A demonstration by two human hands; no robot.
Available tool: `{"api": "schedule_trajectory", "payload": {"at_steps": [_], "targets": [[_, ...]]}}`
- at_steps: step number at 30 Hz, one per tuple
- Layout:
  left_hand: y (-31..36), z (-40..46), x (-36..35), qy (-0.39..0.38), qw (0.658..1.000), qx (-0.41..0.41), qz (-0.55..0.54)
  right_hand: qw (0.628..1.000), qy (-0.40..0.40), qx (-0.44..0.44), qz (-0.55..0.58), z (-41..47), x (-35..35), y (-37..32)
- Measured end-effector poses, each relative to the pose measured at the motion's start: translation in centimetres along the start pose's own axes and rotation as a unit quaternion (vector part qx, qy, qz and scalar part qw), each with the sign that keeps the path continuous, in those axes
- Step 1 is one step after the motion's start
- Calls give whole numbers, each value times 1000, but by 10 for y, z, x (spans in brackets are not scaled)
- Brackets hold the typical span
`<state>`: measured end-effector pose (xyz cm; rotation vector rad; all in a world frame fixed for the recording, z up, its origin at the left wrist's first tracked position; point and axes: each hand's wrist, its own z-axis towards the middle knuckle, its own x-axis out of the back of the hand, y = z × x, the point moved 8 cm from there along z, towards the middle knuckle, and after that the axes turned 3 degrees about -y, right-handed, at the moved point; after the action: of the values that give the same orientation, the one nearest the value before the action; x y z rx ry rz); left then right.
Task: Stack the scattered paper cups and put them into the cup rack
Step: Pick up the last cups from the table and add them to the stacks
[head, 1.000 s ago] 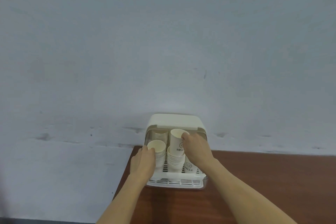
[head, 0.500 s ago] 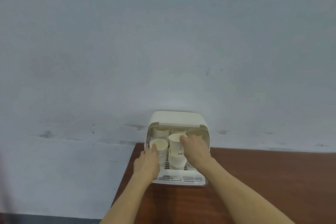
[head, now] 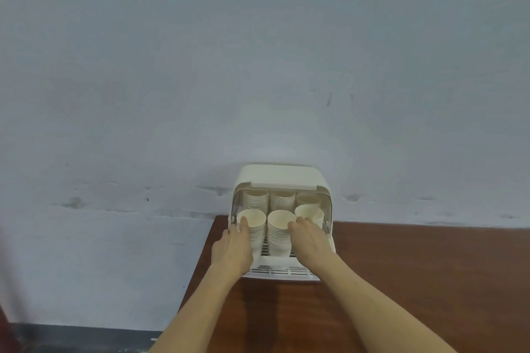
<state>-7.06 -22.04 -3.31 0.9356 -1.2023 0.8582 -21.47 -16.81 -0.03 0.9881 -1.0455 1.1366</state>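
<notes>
Setting: at the far left corner of a reddish-brown wooden table (head: pixel 415 281), hard against a pale grey-blue wall (head: pixel 258 66), both of the person's bare forearms reach forward into a cream plastic cup rack (head: pixel 279 176).
Cup rack: it stands straight ahead of both hands, its rounded lid lifted and its front open; its white slatted base (head: pixel 282 272) juts out toward the person between the two wrists.
Front row: three stacks of cream paper cups stand upright, mouths up, side by side in the rack.
Left hand (head: pixel 233 249): its fingers curl round the near left side of the left stack (head: pixel 252 226), thumb up by the rim, gripping it.
Right hand (head: pixel 309 241): it lies between the middle stack (head: pixel 279 233) and the right stack (head: pixel 311 213). Its fingertips (head: pixel 292 226) touch the right side of the middle stack's rim; whether they pinch the rim or only rest on it cannot be told.
Right stack: just beyond the right hand's knuckles, partly hidden by that hand.
Back row: three more cup stacks (head: pixel 282 199) stand behind the front ones, beyond both hands, under the lid.
Floor: a dark strip (head: pixel 86 339) shows below the wall, to the left of the left forearm.
</notes>
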Motion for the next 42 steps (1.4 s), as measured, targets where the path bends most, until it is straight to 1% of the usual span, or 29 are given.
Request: {"api": "schedule_trajectory", "payload": {"at_steps": [7,10,12,16,18,20,23,28,32,36,39,42], "targets": [[2,1,4,-8,1000,6,-16,1000,-10,13,9,-2,-7,-2],[0,5,10,0,1000,15,-24,1000,8,11,14,-1,0,3],[-1,9,20,31,999,17,-40,998,39,-3,39,1,12,11],[6,19,58,153,986,-7,-70,987,146,-22,58,6,42,32],[11,25,79,204,975,-28,-78,982,183,-33,45,10,52,42],[17,34,93,227,969,-59,-80,980,192,-48,13,17,58,51],[25,51,96,208,969,-109,-75,988,151,-39,-11,30,57,59],[25,70,83,159,978,-122,-50,996,91,-19,-3,43,46,63],[25,72,81,159,978,-121,-67,996,87,-12,25,47,46,68],[26,75,84,175,973,-131,-76,994,86,-5,65,47,44,73],[27,74,80,165,972,-133,-98,990,99,-9,97,41,42,75],[26,67,79,158,972,-127,-121,987,121,-13,103,32,42,72]]}}
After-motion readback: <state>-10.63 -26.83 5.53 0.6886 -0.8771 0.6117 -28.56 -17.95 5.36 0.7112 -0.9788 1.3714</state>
